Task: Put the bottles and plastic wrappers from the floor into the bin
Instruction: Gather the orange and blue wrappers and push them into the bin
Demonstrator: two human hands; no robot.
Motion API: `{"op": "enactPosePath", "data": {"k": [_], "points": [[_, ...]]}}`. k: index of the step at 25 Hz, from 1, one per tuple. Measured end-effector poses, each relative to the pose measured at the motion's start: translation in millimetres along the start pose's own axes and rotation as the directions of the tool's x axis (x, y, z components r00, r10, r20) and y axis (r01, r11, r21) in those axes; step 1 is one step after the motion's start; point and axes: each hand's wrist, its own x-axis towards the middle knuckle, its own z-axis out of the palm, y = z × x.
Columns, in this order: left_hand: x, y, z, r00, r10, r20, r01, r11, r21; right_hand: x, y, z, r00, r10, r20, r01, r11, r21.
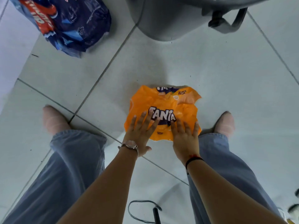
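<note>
An orange Fanta plastic wrapper (pixel 163 102) lies crumpled flat on the white tiled floor between my feet. My left hand (pixel 140 133), with a watch on the wrist, rests on its near left part with fingers spread. My right hand (pixel 186 136) lies on its near right part, fingers also apart. Neither hand has closed around the wrapper. A grey bin (pixel 165 20) stands on the floor straight ahead, past the wrapper; only its lower body shows. A blue and red plastic wrapper (pixel 72 25) lies at the far left, beside the bin.
My two feet (pixel 53 120) (pixel 224 123) stand on either side of the orange wrapper. A thin dark cable loop (pixel 142 210) lies on the floor near the bottom edge. A pale wall or panel (pixel 11 54) borders the left side.
</note>
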Motion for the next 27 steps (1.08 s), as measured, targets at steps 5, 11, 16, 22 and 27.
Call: {"op": "enactPosePath", "data": {"k": [5,11,16,22,27], "points": [[-5.2,-29.2,-40.4,0.988,0.019,-0.151,-0.003,0.995,0.104,-6.5,-23.6,-34.4,0.99,-0.098,-0.098,0.103,0.993,0.048],[-29.8,-135.2,-105.5,0.953,0.08,-0.292,0.022,0.944,0.33,24.4,-119.6,-106.3,0.979,-0.131,-0.157,0.165,0.959,0.229],[-37.8,-256.7,-175.5,0.922,0.096,-0.375,0.065,0.916,0.395,64.9,-203.2,-168.2,0.83,-0.183,-0.527,0.282,0.952,0.115],[10.7,-333.4,-222.9,0.912,0.04,-0.408,0.1,0.944,0.315,141.3,-231.1,-231.0,0.766,-0.118,-0.632,0.225,0.97,0.092],[49.1,-368.8,-217.6,0.992,-0.03,-0.124,0.085,0.88,0.467,197.3,-217.5,-222.0,0.922,-0.176,-0.345,0.242,0.957,0.158]]}}
